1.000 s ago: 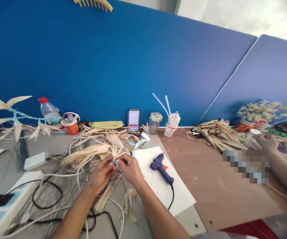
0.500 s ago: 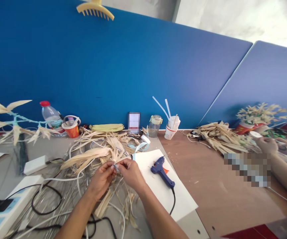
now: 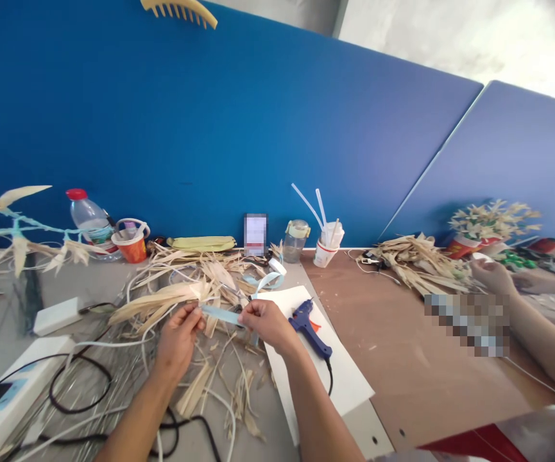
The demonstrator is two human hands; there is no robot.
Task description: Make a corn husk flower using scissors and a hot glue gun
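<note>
A short length of light blue tape (image 3: 221,314) is stretched between my two hands, above the pile of dried husks (image 3: 162,307). My left hand (image 3: 179,337) pinches its left end, near a pale husk piece whose hold is partly hidden by the fingers. The right end is between the thumb and fingers of my right hand (image 3: 268,324). Behind my right hand, a roll of light blue tape (image 3: 277,267) stands with a loose strip curling from it. A blue glue gun (image 3: 310,328) lies on white paper (image 3: 287,378) to the right.
A power strip (image 3: 15,385), cables and thin wires cover the left side. Along the blue partition (image 3: 258,128) stand a bottle (image 3: 89,221), an orange cup (image 3: 130,246), a phone (image 3: 256,234), a jar (image 3: 295,242) and a white cup (image 3: 326,253). Another person's hands (image 3: 496,279) are at the right.
My hands have moved apart from their close pinch, and the blue tape now spans between them. The view has shifted slightly. The other person's hands have moved a little.
</note>
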